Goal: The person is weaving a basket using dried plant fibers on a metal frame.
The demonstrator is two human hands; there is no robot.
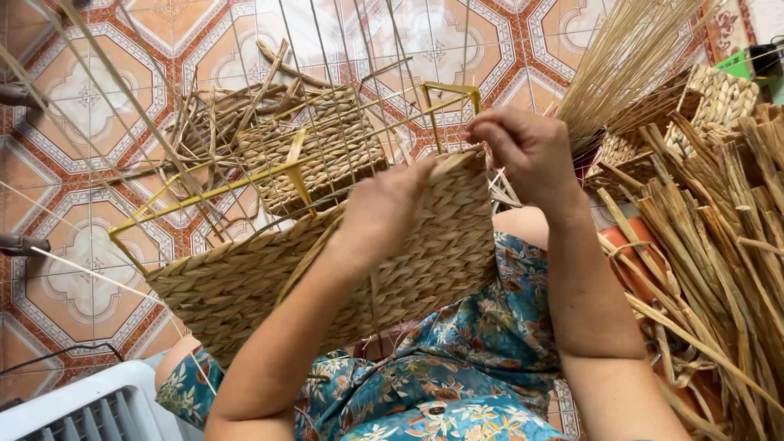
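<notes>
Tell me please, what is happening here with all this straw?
A seated person is weaving a basket of dried fibre over a yellow wire frame, held on the lap. The left hand presses on the woven side, while the right hand pinches a strand at the top edge. Loose dried stalks lie in a pile at the right, on the tiled floor.

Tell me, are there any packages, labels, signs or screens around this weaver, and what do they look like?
Green packet or card: top right corner behind the woven baskets, flat, bright green, mostly hidden.
Dark box-like thing: beside it at the right edge, black, too cut off to tell what it is.
No signs or screens in view.
</notes>
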